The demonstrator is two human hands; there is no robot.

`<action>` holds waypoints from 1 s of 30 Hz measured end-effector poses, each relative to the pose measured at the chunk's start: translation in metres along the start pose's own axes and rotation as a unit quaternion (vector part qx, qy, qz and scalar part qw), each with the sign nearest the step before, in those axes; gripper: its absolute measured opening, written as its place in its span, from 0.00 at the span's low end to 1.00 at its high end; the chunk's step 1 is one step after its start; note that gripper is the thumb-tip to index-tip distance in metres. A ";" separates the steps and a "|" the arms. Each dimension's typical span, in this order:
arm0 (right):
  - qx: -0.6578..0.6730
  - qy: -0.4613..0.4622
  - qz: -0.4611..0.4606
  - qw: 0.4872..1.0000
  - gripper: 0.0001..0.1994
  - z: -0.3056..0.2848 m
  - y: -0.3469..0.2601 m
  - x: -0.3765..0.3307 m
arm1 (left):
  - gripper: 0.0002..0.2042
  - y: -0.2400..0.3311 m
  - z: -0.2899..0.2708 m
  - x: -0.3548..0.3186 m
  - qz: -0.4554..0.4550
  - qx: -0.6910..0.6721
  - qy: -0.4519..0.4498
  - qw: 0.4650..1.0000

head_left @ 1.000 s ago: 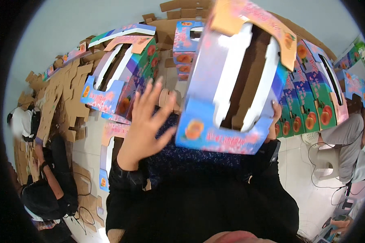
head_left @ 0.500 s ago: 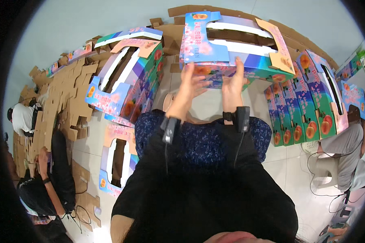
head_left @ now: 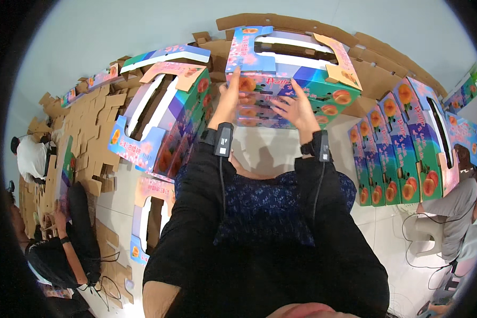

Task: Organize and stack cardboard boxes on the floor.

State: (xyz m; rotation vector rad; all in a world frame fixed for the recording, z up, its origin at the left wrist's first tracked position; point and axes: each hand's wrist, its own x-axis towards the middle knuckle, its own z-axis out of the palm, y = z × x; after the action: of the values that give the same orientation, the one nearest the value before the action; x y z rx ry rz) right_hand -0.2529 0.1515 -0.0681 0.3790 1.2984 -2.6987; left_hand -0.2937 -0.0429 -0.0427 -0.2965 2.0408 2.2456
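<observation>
Left hand [head_left: 228,102] and right hand [head_left: 300,109], half-spread, touch stacked boxes [head_left: 305,73].

Floor [head_left: 379,244] was brightly lit, wall [head_left: 143,24] was more dimly lit, straight edges were bowed, corners were blackened.

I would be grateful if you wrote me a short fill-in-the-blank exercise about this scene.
1. The right hand is ____ from the top carton's blue end piece than the left hand is.
2. The row of upright cartons stands to the ____ of both hands.
3. The speckled garment over the lap is dark ____.
4. The long sleeves are ____.

Missing words: farther; right; blue; black.
</observation>
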 end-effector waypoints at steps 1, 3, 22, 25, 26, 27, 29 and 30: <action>-0.039 0.010 0.034 0.999 0.48 -0.011 -0.002 0.001 | 0.47 0.003 -0.005 0.004 -0.001 -0.002 0.010 1.000; -0.122 -0.012 0.071 0.990 0.40 -0.031 -0.005 0.004 | 0.49 0.010 -0.015 0.009 -0.022 0.053 -0.068 0.996; -0.573 -0.101 0.133 0.802 0.20 -0.118 0.075 -0.039 | 0.14 -0.099 -0.234 -0.210 0.201 0.094 0.096 0.970; -0.606 -0.151 0.148 0.767 0.21 -0.128 0.089 -0.033 | 0.13 -0.129 -0.280 -0.229 0.181 0.064 0.246 0.950; -0.650 -0.162 0.141 0.729 0.22 -0.134 0.094 -0.030 | 0.15 -0.140 -0.296 -0.233 0.143 0.102 0.301 0.937; -0.704 -0.145 0.145 0.680 0.22 -0.141 0.098 -0.027 | 0.15 -0.153 -0.309 -0.239 0.174 0.096 0.296 0.934; -0.724 -0.162 0.125 0.659 0.23 -0.155 0.101 -0.022 | 0.19 -0.178 -0.328 -0.250 0.015 0.200 0.362 0.910; -0.717 -0.154 0.136 0.666 0.23 -0.160 0.101 -0.020 | 0.22 -0.188 -0.333 -0.251 -0.015 0.177 0.364 0.914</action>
State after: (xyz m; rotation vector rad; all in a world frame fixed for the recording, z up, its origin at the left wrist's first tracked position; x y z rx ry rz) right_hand -0.1845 0.2139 -0.2344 -0.1037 2.3664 -0.7834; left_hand 0.0156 -0.3393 -0.2032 -1.2700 2.6827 1.8346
